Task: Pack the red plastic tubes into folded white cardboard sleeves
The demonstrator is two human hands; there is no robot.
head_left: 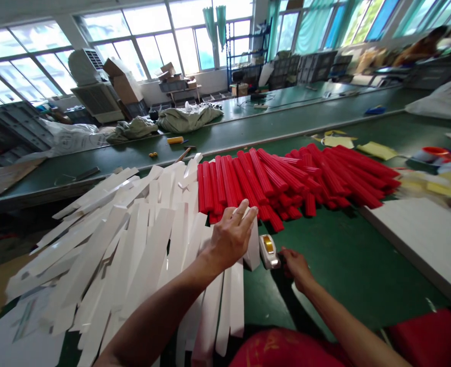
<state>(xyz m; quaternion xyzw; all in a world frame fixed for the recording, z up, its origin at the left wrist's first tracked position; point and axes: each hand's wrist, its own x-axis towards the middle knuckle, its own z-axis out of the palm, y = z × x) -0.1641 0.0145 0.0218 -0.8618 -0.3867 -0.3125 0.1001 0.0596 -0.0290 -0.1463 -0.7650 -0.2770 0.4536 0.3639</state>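
My left hand (233, 234) reaches over a white narrow box (252, 250) that stands at the near edge of the red pile; its fingers are bent over the box's top and wrapped against it. Just right of that box, a white tape dispenser (269, 252) with yellow tape lies on the green table (336, 265). My right hand (295, 266) is beside the dispenser, fingers curled together; whatever they hold, if anything, is too small to name. Red ribbed sticks (248, 178) are heaped behind the hands. Long white boxes (133, 250) spread in a loose pile to the left.
A large white slab-like box (424, 244) lies at the right, with yellow papers (376, 150) and scraps behind it. Beyond, a second green work surface (133, 155) bears a yellow roll (175, 140) and cloth sacks (189, 118). A person (420, 48) is at the far right.
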